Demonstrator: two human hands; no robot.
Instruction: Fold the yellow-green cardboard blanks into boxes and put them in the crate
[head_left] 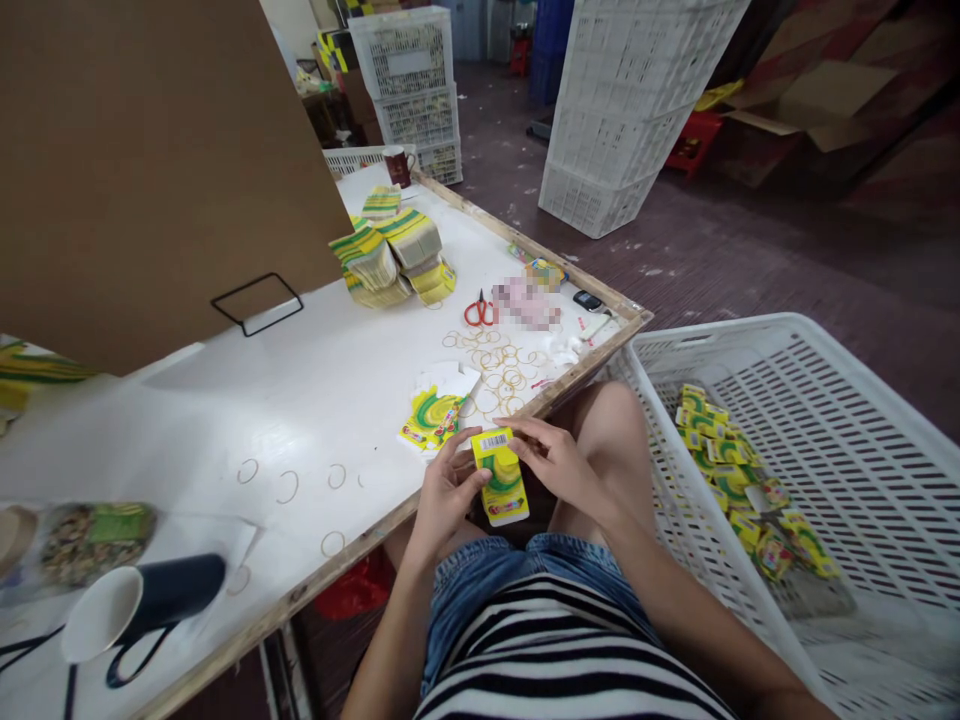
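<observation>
My left hand (451, 492) grips a small yellow-green carton (502, 488) by its left side, thumb on the front face. The carton is upright over my lap, barcode end at the top. My right hand (551, 460) is at the carton's top right corner, its fingers near the barcode flap; whether they pinch it is too small to tell. Just beyond, on the white table, lie flat yellow-green cartons (433, 415). Scattered rubber bands (504, 375) lie behind them, with red-handled scissors (480, 312) farther back.
Carton bundles (397, 250) stand at the table's back. A white crate (847, 400) with yellow packs (720, 450) is at the right. A dark mug (180, 597) lies at the left front. A large cardboard box (157, 170) rises at the back left.
</observation>
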